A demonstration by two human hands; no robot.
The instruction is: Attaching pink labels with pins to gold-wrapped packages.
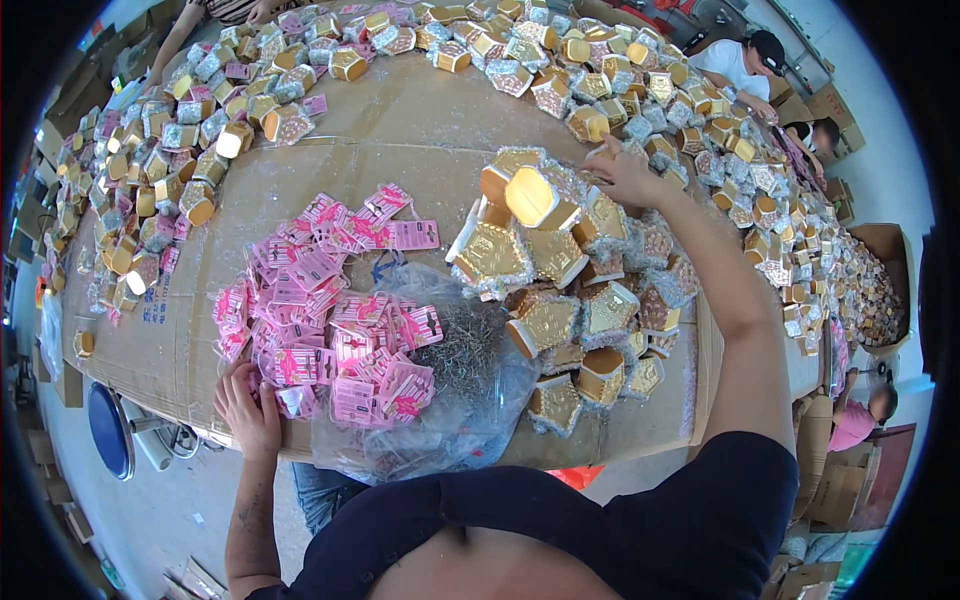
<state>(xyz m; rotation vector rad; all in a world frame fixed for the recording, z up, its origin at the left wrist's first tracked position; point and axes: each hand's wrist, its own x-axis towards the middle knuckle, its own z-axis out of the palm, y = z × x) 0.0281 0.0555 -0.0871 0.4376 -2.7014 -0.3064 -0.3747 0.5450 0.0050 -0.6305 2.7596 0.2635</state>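
Observation:
My left hand [248, 408] lies at the near table edge with its fingers apart, touching the edge of a heap of pink-and-white cards [305, 365]. My right hand [625, 175] reaches out over the far right side of a pile of larger gold boxes [495, 255]. Its fingers are stretched out and apart, close to a small gold box [588, 123] in the far heap; whether they touch it I cannot tell. The boxes are many-sided, with sparkly clear trim. Between cards and boxes lies a clear plastic bag [430, 440] with a tangle of thin dark metal pieces [462, 345].
Cardboard [370, 160] covers the table. Small gold boxes [175, 150] heap along its left, far and right sides. An open carton [885, 245] full of gold pieces stands at right. Other people [740, 70] sit around the table. A blue stool [110, 430] stands at lower left.

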